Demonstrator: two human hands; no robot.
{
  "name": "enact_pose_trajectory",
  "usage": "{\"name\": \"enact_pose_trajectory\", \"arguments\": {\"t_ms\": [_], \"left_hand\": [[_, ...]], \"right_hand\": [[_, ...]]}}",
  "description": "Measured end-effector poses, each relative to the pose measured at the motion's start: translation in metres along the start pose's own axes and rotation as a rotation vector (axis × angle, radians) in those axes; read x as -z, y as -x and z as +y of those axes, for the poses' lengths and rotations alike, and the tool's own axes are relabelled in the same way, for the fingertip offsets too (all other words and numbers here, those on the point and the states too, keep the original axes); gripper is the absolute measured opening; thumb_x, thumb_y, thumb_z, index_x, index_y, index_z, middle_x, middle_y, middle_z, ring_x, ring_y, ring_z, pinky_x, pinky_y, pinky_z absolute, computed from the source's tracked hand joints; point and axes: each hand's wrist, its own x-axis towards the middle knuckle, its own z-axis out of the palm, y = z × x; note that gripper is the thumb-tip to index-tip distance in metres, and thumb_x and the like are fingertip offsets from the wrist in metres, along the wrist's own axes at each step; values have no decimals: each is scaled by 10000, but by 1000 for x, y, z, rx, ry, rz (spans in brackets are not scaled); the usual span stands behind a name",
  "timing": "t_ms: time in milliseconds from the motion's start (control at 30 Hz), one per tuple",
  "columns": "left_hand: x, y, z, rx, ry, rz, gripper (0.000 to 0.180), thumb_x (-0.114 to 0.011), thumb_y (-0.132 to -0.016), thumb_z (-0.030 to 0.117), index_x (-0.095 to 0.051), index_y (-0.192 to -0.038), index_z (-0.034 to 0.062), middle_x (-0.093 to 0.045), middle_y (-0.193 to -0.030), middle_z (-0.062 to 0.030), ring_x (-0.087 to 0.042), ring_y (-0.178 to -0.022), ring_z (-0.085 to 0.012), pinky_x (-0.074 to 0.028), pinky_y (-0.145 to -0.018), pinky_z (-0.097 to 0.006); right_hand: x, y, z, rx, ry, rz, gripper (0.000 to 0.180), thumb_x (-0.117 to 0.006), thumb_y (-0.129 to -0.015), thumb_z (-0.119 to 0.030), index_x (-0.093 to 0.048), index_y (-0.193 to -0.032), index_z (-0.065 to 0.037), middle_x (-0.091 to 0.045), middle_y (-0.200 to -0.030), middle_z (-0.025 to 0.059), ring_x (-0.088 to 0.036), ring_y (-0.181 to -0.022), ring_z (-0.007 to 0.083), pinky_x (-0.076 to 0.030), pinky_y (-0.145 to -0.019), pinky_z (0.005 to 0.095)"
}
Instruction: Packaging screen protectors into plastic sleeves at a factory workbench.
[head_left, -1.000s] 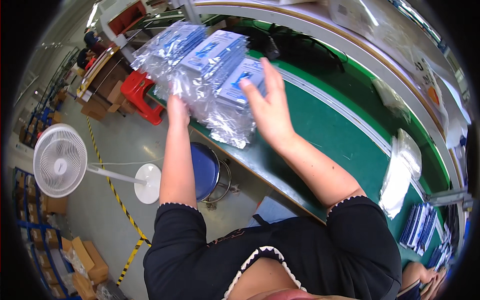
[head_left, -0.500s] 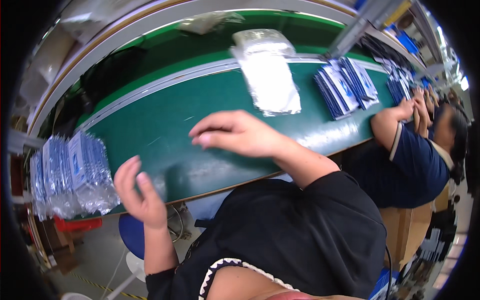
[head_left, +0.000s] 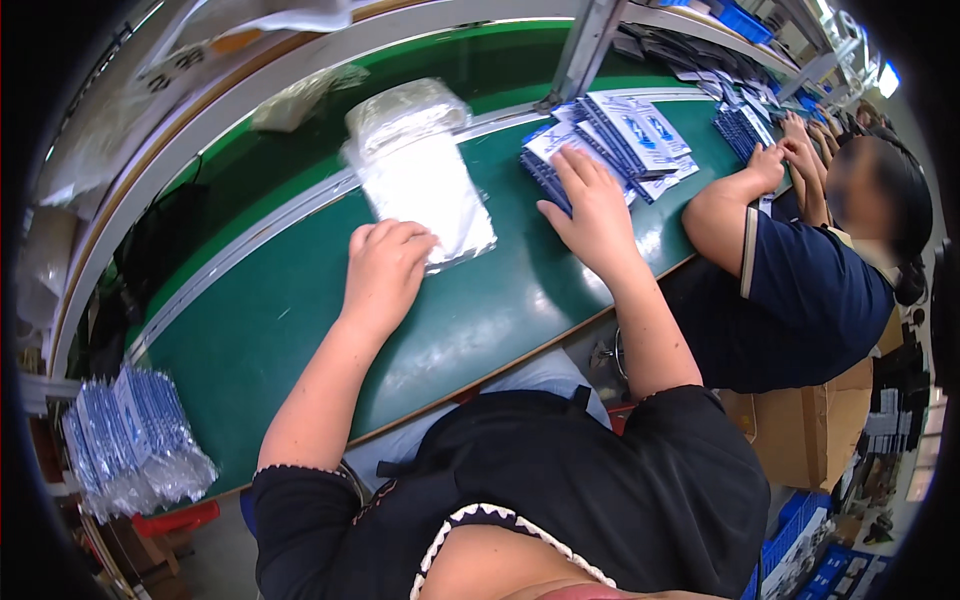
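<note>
My left hand [head_left: 385,270] rests on the near left corner of a stack of clear plastic bags [head_left: 430,195]. Its fingers bend loosely over the edge, and no bag is seen lifted. At the stack's far end lies a folded clump of the same film. Over the near left part of a pile of blue-and-white flat packets [head_left: 635,135] is my right hand [head_left: 595,215], thumb apart and fingers stretched out, nothing in its grasp. The fingertips reach the packets' edge; whether they press on it is hard to tell.
Bagged blue-and-white packets [head_left: 135,430] stand in rows at the green table's [head_left: 270,330] left end. A metal post [head_left: 588,50] rises behind the pile. To the right a co-worker [head_left: 810,270] handles more packets [head_left: 740,130]. A cardboard box [head_left: 800,430] sits behind that person.
My left hand has gone from near the bagged packets to the plastic bags. My right hand has moved right to the packet pile. The view has turned rightward.
</note>
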Motion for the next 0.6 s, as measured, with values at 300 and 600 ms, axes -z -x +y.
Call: {"name": "enact_pose_trajectory", "arguments": {"t_ms": [300, 600], "left_hand": [[-8, -19, 10, 68, 83, 86, 192, -619, -780, -29, -663, -962, 11, -549, -889, -116, -546, -874, -295, -460, -772, -372], [-11, -11, 3, 134, 220, 288, 285, -550, -839, -65, -612, -1108, 8, -519, -947, -140, -540, -884, -291, -449, -795, -356]], "right_hand": [[38, -72, 99, -689, -61, -222, 860, -785, -639, -472, -503, -1245, 70, -498, -1256, 291, -449, -1230, 417, -423, -966, 449], [40, -26, 21, -313, -1046, 390, 677, -663, -800, -465, -491, -1221, 37, -570, -962, 149, -559, -791, 211, -477, -671, 290]]}}
